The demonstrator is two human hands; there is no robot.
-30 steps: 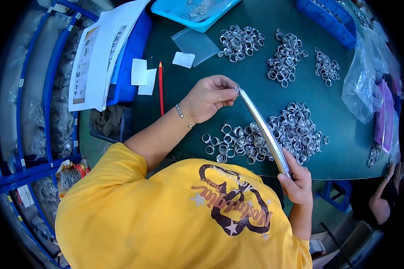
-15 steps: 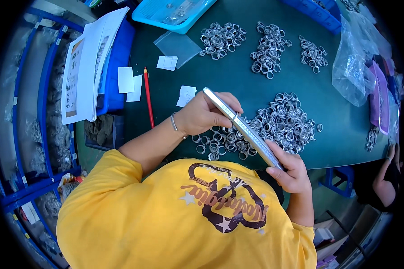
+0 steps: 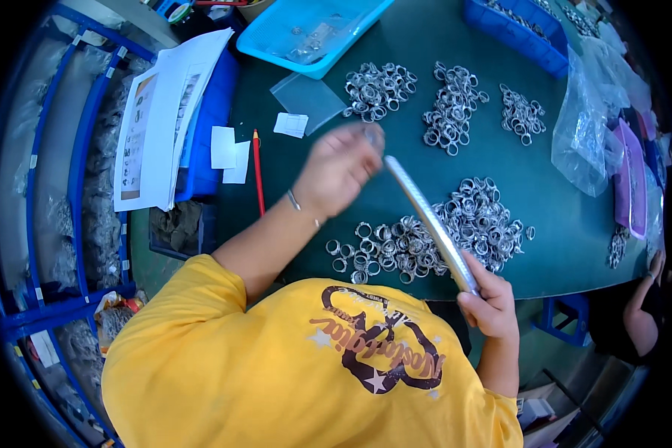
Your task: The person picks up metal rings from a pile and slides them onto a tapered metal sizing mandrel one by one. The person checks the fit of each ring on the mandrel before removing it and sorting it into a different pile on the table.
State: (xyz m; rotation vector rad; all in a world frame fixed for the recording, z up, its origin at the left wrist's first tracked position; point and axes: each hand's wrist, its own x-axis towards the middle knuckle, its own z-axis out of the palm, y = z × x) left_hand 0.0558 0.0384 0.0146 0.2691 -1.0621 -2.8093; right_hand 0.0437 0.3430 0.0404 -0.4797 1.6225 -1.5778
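My right hand (image 3: 489, 299) grips the thick lower end of a silver ring mandrel (image 3: 429, 220), which slants up to the left. Near its thin tip, my left hand (image 3: 336, 173) is closed in a pinch on a metal ring (image 3: 371, 137); motion smears the fingers, and the ring is apart from the mandrel. Below the mandrel spreads a large heap of silver rings (image 3: 489, 224), with looser rings (image 3: 362, 257) at its left. Farther back lie three smaller heaps: a left pile (image 3: 381, 89), a middle pile (image 3: 450, 108) and a right pile (image 3: 521, 113).
On the green table (image 3: 299, 246) are a red pencil (image 3: 257, 172), paper slips (image 3: 291, 124) and a plastic bag (image 3: 310, 101). A light-blue tray (image 3: 317, 66) and blue bin (image 3: 526, 41) stand behind. At right are plastic wrapping (image 3: 582, 119), a purple tray (image 3: 631, 179) and another person's arm (image 3: 638, 306).
My left hand has drawn a ring off the mandrel's thin end and moved up and away from it. The mandrel stays in my right hand, tilted a little steeper.
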